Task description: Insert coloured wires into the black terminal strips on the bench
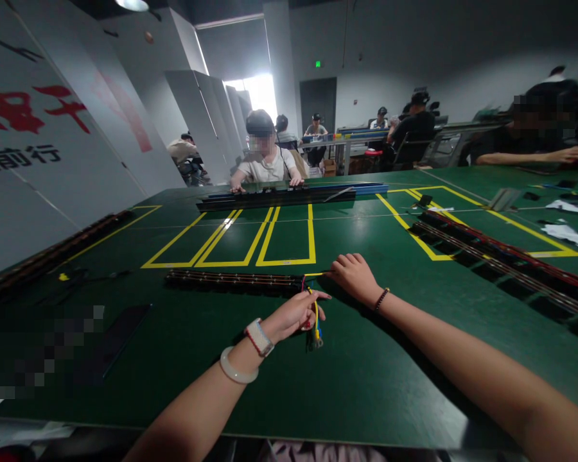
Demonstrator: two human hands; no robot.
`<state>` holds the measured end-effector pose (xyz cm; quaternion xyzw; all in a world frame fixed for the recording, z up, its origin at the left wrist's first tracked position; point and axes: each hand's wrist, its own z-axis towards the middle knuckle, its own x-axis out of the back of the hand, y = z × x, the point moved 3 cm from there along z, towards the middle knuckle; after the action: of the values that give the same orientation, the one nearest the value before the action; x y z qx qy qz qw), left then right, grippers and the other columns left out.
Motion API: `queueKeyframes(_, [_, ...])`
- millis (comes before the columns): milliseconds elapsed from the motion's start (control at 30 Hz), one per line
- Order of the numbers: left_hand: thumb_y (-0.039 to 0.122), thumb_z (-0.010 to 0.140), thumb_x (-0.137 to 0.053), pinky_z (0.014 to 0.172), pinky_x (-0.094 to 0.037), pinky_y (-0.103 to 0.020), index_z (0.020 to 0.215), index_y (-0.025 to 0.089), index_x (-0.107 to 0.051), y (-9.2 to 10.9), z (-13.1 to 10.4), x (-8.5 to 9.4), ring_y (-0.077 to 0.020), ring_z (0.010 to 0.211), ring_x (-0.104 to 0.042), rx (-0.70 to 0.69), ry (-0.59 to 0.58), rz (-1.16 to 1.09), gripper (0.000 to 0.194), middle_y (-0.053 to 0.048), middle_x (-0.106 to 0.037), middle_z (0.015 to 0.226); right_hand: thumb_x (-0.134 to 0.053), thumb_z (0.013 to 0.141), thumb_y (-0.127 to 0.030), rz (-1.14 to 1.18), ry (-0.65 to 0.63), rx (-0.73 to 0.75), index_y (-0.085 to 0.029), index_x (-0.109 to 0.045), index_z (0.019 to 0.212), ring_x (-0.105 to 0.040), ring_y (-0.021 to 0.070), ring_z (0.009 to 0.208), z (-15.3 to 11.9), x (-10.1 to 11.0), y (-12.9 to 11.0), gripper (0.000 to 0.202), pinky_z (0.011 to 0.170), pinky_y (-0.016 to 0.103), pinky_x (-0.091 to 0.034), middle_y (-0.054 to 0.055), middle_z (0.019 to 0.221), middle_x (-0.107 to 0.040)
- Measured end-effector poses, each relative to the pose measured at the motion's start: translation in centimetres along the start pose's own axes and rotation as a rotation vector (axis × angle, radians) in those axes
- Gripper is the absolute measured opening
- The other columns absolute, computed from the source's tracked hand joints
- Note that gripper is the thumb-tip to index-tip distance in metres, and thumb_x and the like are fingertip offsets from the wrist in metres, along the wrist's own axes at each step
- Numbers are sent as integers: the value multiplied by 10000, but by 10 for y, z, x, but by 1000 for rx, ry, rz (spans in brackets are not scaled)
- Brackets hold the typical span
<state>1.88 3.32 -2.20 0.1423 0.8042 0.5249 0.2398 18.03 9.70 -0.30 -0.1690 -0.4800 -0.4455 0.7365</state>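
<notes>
A long dark strip (236,280) with metal rods or wires along it lies across the table before me. Thin wires come out of its right end. My right hand (355,277) is closed in a pinch on a yellow wire (316,274) running from that end, drawn out to the right. Just below the end is my left hand (296,316), its index finger stretched out and the other fingers curled around a bundle of wires (317,324). Yellow and blue wires hang from it, with what look like metal terminals at their ends.
Yellow tape (286,262) marks rectangles on the green table (390,385). More wired strips lie at the right (505,263) and far left (67,247). A flat dark panel (110,343) lies near left. Across the table a person (264,160) handles long black channels (279,197).
</notes>
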Motion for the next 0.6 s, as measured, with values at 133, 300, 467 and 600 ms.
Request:
queueKeyframes(133, [344,906,-371,403,-285,-167,1071,133,-438,-5,4,2,-52,394,-439,13,13,-109,277,-34,-600,651,-468,907,-328,37,122,257,-166,-563,1047,-479,195,842,-7,12,-14,234,838,348,-320,77,938,-589])
queueKeyframes(300, [374,903,-279,396,-293,-187,813,108,-476,-11,10,5,-57,367,-433,41,-34,-219,344,-60,-588,612,-403,936,-213,87,185,574,-195,-555,1068,-495,161,892,-14,17,-29,203,907,349,-332,45,972,-599])
queueKeyframes(467, [327,857,-255,413,-319,-210,778,96,-491,-12,12,7,-82,386,-460,37,-92,-299,339,-95,-603,643,-379,939,-174,107,170,724,-201,-558,1080,-512,146,910,-18,15,-31,229,899,336,-360,45,1069,-591])
queueKeyframes(600, [316,832,-292,434,-327,-223,803,97,-484,-9,9,6,-104,425,-474,39,-87,-319,293,-113,-611,660,-365,944,-176,191,153,706,-200,-540,1131,-513,150,909,-16,15,-29,257,877,331,-366,48,1045,-603])
